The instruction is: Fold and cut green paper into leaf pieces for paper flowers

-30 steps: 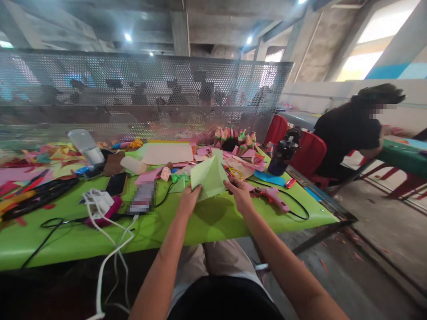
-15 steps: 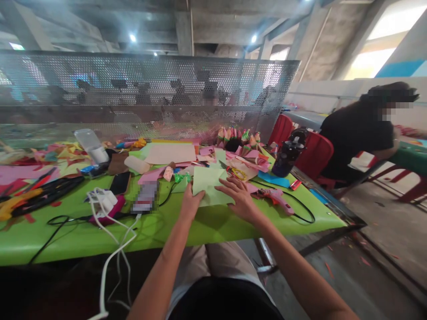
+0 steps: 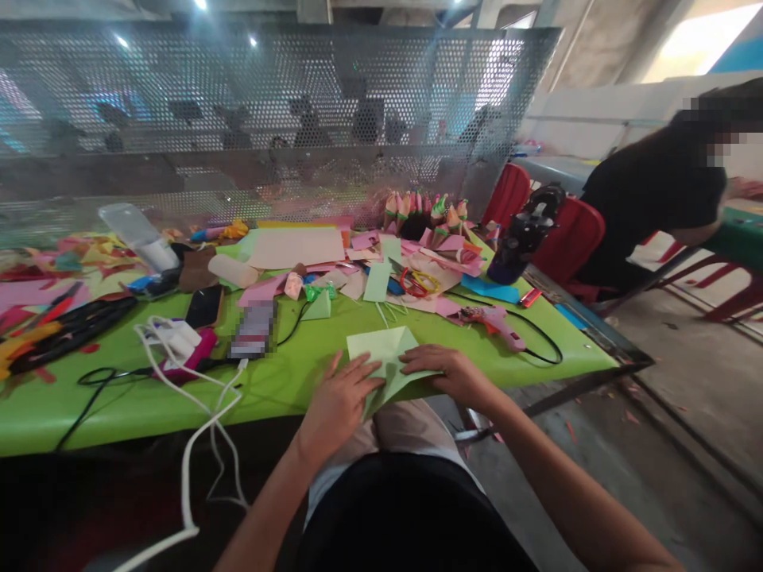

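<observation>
A light green sheet of paper (image 3: 387, 349) with creases and a raised, bent front part lies at the table's near edge, partly over my lap. My left hand (image 3: 346, 393) is on its left side, fingers over the paper and the thumb hidden. On the right side, my right hand (image 3: 450, 369) grips the sheet with its fingers on top. Just beyond are a pale green paper strip (image 3: 377, 282) and some thin green stems (image 3: 387, 314). A small folded green paper piece (image 3: 318, 307) sits to the left.
A pink glue gun (image 3: 501, 327) with a black cable lies right of my hands. Left are a phone (image 3: 253, 330), white chargers (image 3: 176, 338) and cables. Scissors (image 3: 420, 280), a dark bottle (image 3: 530, 230) and paper flowers (image 3: 417, 210) stand farther back. A person (image 3: 661, 175) sits at right.
The green sheet has come nearer to me, to the table's edge, and is now turned and bent. Both hands moved with it. The camera view has tilted down.
</observation>
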Demonstrator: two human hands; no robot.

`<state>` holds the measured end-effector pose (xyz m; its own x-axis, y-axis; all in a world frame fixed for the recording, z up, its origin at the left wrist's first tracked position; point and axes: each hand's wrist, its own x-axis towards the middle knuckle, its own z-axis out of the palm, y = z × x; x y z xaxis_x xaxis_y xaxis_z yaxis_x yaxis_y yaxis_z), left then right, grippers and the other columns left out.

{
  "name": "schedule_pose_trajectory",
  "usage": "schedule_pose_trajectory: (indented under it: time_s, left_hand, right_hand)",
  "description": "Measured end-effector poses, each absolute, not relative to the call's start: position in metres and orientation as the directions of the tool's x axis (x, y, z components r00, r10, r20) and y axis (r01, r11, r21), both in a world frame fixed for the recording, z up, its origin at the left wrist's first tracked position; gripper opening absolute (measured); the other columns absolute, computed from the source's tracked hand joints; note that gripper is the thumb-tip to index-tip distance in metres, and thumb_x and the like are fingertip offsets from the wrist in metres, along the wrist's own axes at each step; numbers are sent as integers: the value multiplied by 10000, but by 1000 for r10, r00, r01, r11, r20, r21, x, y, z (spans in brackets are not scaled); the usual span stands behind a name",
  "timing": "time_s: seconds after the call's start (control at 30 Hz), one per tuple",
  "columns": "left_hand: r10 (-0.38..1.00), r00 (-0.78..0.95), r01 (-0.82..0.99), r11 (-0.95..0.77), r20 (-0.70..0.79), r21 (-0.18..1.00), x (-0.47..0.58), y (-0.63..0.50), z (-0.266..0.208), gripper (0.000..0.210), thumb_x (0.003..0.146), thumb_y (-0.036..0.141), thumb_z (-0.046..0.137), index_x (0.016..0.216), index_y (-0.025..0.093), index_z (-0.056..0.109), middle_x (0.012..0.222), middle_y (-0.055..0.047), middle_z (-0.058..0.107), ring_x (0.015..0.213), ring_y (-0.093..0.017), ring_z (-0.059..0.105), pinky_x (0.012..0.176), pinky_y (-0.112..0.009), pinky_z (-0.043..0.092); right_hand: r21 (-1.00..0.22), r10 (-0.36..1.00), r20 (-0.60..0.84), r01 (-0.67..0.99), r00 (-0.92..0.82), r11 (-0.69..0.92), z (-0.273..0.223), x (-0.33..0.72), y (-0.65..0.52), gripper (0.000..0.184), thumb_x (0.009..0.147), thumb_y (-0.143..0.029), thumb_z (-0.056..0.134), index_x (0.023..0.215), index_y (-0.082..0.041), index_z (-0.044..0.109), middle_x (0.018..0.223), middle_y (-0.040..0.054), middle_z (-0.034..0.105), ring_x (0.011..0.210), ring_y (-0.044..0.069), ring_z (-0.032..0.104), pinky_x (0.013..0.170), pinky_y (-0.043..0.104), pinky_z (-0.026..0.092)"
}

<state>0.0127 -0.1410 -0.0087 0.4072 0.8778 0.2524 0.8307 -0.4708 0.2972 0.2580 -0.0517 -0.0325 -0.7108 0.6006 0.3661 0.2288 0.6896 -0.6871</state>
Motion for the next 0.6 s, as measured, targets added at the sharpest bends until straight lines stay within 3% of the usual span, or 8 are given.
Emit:
schedule_pose_trajectory:
  time_s: [0.17,0.3,0.4,0.5,0.6]
  left_hand:
    - [878,473,742,-441,72,505,0,-139,-6,372,956,353,477,1299,274,595,1414,-50,567,1365,-228,457,1183,-509,245]
    - [874,484,702,-421,49,575,-2,-140,-4,629,814,566,634,1339,225,562,1440,-105,533,1379,-288,433,1196,-530,176]
    - [931,345,708,-340,117,619,5,-137,-10,439,869,474,599,1218,213,647,1317,-101,642,1261,-261,554,1158,-474,277]
    - [971,72,738,-206,229,642,15,-132,-16,297,936,369,486,919,177,712,1014,-91,741,992,-215,668,934,-357,474]
    - [946,-112,804,-92,303,587,25,-129,-20,247,916,329,516,797,176,667,813,-66,726,824,-211,671,792,-332,483]
  right_hand:
    - [-739,666,312,267,-677,618,-34,267,-50,278,831,-128,543,992,-229,745,1101,75,742,1071,225,671,966,367,491]
    - [-760,736,255,340,-628,554,-31,265,-48,187,878,-261,565,945,-223,735,948,48,759,903,217,694,829,318,502]
    - [-785,803,205,396,-559,476,-30,259,-43,218,878,-369,576,885,-197,710,798,21,720,742,191,652,682,274,460]
    - [-782,840,210,429,-501,452,-28,251,-36,269,873,-421,560,790,-185,658,667,-9,626,630,157,568,591,248,393]
    - [-722,853,230,506,-468,472,-26,242,-31,267,873,-401,550,711,-191,585,580,-35,526,556,136,491,538,240,322]
